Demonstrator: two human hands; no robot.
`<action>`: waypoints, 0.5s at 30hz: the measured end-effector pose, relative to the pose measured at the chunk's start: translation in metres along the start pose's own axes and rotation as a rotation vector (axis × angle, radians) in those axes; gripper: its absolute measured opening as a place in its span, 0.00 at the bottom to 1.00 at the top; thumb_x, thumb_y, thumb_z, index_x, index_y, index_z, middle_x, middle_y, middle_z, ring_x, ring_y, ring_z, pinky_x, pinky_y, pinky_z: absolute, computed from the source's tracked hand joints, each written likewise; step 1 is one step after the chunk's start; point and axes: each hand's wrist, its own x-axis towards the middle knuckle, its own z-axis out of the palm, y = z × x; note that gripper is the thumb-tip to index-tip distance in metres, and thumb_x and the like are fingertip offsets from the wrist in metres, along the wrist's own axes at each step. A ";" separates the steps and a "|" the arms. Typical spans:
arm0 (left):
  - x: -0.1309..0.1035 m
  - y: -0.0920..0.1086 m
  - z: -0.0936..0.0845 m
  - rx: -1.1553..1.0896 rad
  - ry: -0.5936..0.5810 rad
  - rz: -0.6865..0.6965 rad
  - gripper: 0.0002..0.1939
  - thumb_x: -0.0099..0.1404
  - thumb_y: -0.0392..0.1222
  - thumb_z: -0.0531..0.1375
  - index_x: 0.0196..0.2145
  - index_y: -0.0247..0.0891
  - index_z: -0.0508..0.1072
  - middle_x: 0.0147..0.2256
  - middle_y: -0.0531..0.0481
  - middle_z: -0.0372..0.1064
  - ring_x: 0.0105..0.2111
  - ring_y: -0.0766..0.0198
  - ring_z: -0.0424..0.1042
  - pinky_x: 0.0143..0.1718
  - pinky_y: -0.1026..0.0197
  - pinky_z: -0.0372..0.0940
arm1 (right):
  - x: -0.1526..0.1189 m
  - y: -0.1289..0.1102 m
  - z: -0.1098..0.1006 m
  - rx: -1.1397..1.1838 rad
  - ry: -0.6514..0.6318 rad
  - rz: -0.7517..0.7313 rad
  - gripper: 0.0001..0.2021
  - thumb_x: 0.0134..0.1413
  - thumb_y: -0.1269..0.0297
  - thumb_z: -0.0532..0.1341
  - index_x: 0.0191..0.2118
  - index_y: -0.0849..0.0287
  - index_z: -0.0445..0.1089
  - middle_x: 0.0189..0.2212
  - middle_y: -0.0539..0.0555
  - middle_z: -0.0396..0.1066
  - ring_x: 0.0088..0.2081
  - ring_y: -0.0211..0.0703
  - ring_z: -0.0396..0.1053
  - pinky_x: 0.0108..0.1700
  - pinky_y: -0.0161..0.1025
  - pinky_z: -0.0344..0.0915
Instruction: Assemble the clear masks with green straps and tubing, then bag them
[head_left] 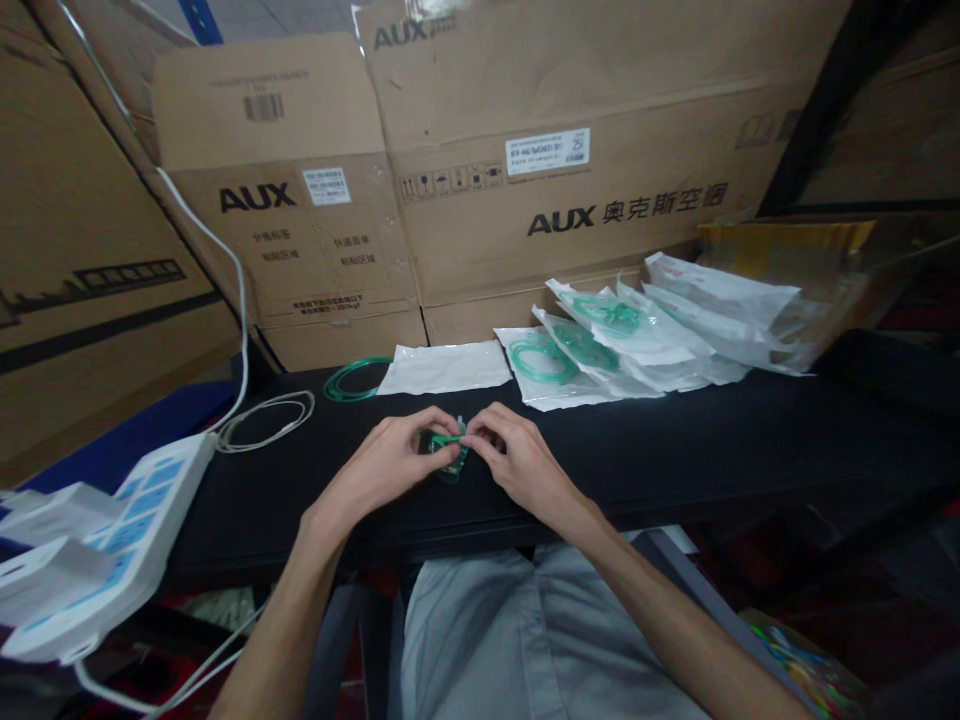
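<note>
Over the black table [600, 470], my left hand [397, 450] is closed around the side of a small clear-green plastic piece that looks like a breathing mask [451, 470]. A bright green strap [448, 440] crosses it between both hands. My right hand [510, 450] pinches the strap's right end between thumb and fingertips. Much of the mask is covered by my fingers. Behind the hands lie a coil of green tubing [346, 380] and a flat white pouch [446, 368], which overlaps the coil's right side.
Several white pouches with green tubing [540, 362] are piled at the back right. Cardboard boxes [480, 220] wall off the rear. A white power strip [142, 530] with plugs and a looped pale cable [274, 425] occupy the left. Colourful small items [802, 660] sit low at right.
</note>
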 end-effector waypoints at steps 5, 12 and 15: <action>0.002 -0.011 -0.001 0.000 0.013 -0.015 0.10 0.65 0.48 0.62 0.42 0.44 0.75 0.29 0.59 0.70 0.23 0.68 0.59 0.28 0.65 0.53 | 0.000 -0.003 0.000 -0.033 0.047 0.035 0.06 0.62 0.74 0.61 0.33 0.58 0.68 0.32 0.48 0.64 0.33 0.37 0.65 0.37 0.34 0.60; 0.002 -0.021 -0.006 0.039 0.036 -0.058 0.11 0.64 0.48 0.62 0.43 0.44 0.75 0.25 0.59 0.67 0.23 0.67 0.59 0.27 0.64 0.51 | 0.001 -0.002 0.000 -0.069 0.128 0.104 0.07 0.61 0.74 0.59 0.32 0.57 0.65 0.32 0.48 0.64 0.32 0.38 0.65 0.35 0.35 0.59; 0.001 -0.024 -0.010 0.052 0.044 -0.071 0.11 0.63 0.49 0.62 0.42 0.44 0.75 0.24 0.59 0.66 0.23 0.67 0.58 0.26 0.64 0.51 | 0.002 -0.002 -0.001 -0.074 0.154 0.126 0.06 0.61 0.73 0.58 0.32 0.57 0.64 0.31 0.49 0.64 0.31 0.38 0.65 0.35 0.36 0.59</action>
